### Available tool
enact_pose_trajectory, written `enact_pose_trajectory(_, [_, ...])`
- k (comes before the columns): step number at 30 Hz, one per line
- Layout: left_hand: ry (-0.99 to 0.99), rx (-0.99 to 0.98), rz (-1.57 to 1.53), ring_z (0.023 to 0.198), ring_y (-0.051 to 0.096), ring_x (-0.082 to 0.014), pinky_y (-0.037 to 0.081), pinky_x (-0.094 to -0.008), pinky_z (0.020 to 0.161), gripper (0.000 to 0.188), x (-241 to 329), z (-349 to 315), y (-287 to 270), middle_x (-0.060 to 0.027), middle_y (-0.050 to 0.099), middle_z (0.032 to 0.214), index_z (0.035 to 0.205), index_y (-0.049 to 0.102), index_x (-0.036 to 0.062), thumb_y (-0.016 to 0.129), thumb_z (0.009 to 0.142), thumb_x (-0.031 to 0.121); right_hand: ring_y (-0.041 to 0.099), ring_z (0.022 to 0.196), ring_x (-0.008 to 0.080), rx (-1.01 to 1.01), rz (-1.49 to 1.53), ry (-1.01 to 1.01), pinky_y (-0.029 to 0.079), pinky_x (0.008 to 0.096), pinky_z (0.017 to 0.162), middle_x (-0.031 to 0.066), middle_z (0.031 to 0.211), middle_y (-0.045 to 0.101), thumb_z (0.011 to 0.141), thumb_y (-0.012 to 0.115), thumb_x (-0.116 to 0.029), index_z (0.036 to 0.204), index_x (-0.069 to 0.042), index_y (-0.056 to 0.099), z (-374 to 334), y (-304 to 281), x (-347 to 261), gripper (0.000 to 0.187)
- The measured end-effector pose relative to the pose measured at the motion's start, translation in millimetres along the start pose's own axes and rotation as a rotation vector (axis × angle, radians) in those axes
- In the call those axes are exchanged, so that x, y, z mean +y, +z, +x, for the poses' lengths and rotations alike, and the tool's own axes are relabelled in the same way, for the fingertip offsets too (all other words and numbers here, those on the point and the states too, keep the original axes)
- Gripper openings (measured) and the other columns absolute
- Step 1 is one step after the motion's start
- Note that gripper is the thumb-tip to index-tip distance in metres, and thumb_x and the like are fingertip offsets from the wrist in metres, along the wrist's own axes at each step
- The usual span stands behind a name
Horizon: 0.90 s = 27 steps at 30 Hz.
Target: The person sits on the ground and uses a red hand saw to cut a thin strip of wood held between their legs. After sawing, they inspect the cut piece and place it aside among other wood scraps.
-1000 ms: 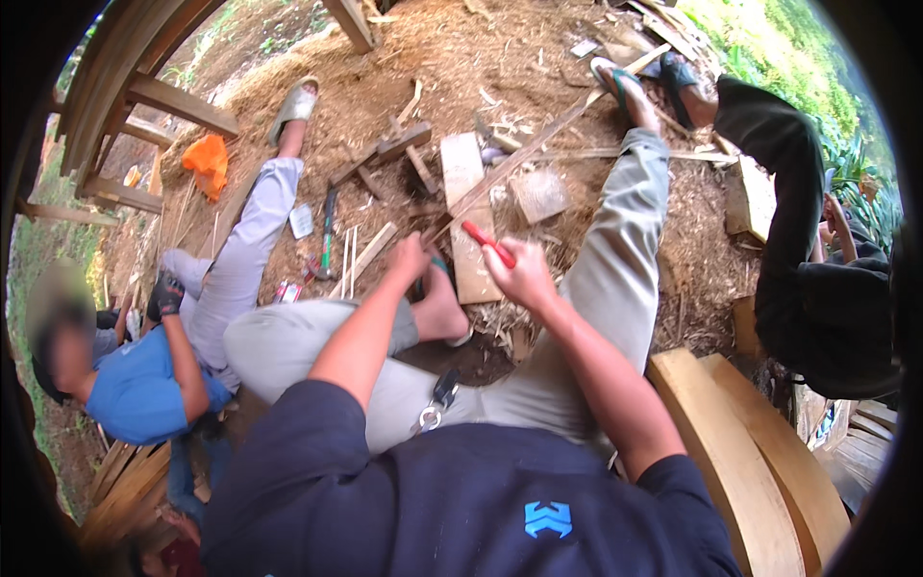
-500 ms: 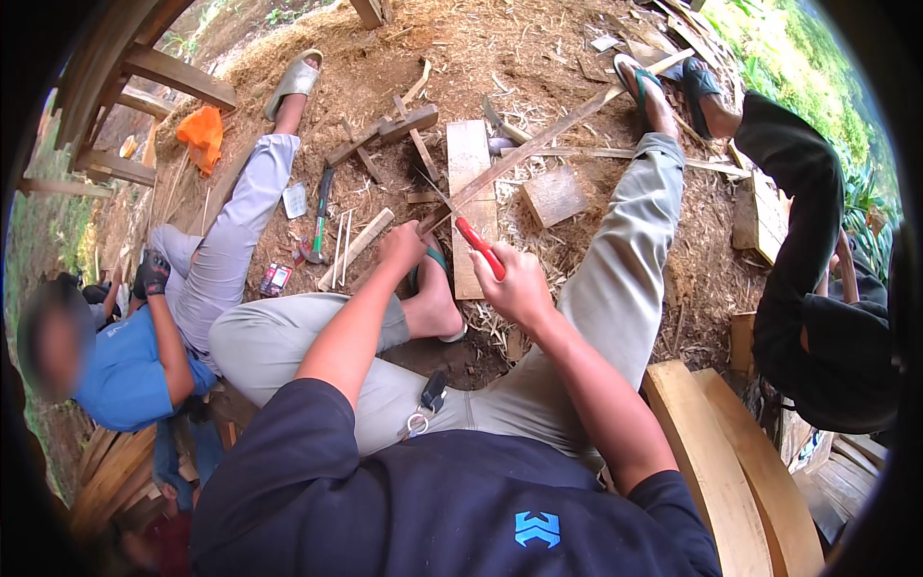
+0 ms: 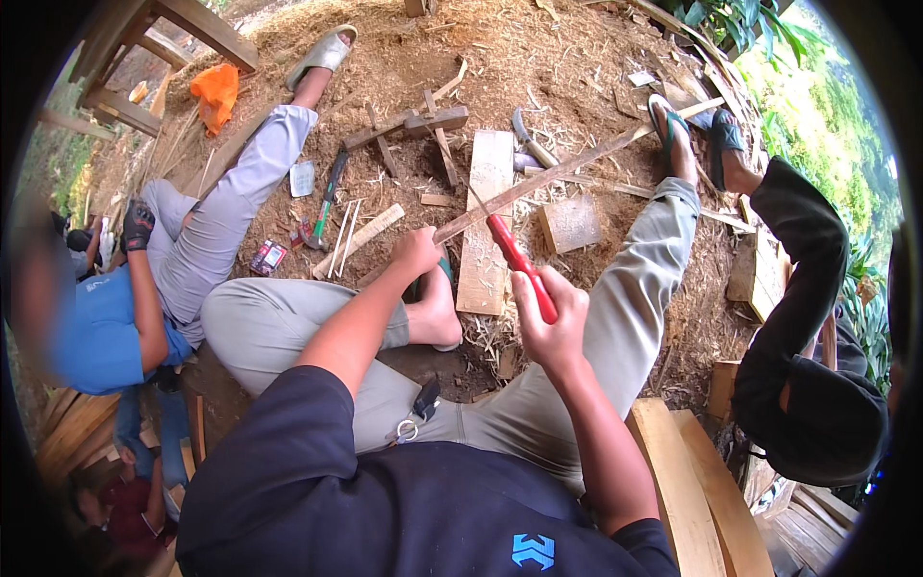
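My right hand (image 3: 555, 313) is closed round the red handle of a hand saw (image 3: 510, 242). Its narrow blade, seen almost edge-on, crosses the long wooden strip (image 3: 567, 166); the teeth are too small to make out. My left hand (image 3: 415, 252) grips the near end of that strip beside my left foot. The strip slants away to the far right, where its far part lies by my right sandal (image 3: 663, 120). Beneath the cutting spot a flat pale board (image 3: 486, 245) lies on the ground.
A hammer (image 3: 322, 216), thin white sticks (image 3: 344, 240) and an orange bag (image 3: 213, 96) lie left. A sickle-like tool (image 3: 532, 139) and wood block (image 3: 570, 224) lie beyond the board. People sit left (image 3: 120, 317) and right (image 3: 812, 404). Thick planks (image 3: 678, 481) stand close at my right.
My right hand has drawn the saw back toward me and slightly right, so more of the handle shows. My left hand keeps its hold on the strip. The whole view has shifted slightly.
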<state>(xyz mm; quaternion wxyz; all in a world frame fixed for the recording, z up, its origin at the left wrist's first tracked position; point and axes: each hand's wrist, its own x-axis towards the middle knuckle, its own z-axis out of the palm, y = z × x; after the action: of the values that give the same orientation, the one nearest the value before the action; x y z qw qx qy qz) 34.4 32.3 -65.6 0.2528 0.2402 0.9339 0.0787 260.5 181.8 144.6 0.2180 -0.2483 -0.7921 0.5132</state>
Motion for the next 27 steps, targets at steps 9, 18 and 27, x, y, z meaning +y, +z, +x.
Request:
enact_pose_trajectory(9, [-0.004, 0.027, 0.006, 0.097, 0.070, -0.0413, 0.056, -0.0531, 0.086, 0.020, 0, -1, 1, -0.0197, 0.073, 0.102, 0.105, 0.069, 0.0140, 0.065, 0.087, 0.024, 0.048, 0.047, 0.0148, -0.068, -0.074, 0.211, 0.038, 0.0349, 0.049, 0.0111, 0.054, 0.051, 0.095, 0.068, -0.019, 0.072, 0.002, 0.061, -33, -44, 25, 0.032])
enact_pose_trajectory(18, [0.034, -0.048, -0.004, 0.101, 0.069, -0.0412, 0.054, -0.0532, 0.088, 0.018, -8, -2, -4, -0.0189, 0.073, 0.102, 0.101, 0.070, 0.0148, 0.063, 0.089, 0.025, 0.038, 0.050, 0.0113, -0.086, -0.039, 0.339, 0.030, 0.0341, 0.049, 0.0072, 0.052, 0.043, 0.097, 0.068, -0.018, 0.066, 0.002, 0.050, -58, -70, 11, 0.040])
enact_pose_trajectory(27, [0.039, -0.085, 0.030, 0.100, 0.070, -0.0396, 0.055, -0.0503, 0.089, 0.025, 2, -14, -36, -0.0191, 0.073, 0.105, 0.105, 0.071, 0.0160, 0.063, 0.088, 0.031, 0.040, 0.052, 0.0082, -0.041, 0.052, 0.333, 0.031, 0.0321, 0.049, 0.0032, 0.053, 0.047, 0.098, 0.067, -0.018, 0.071, 0.001, 0.059, -69, -85, -8, 0.034])
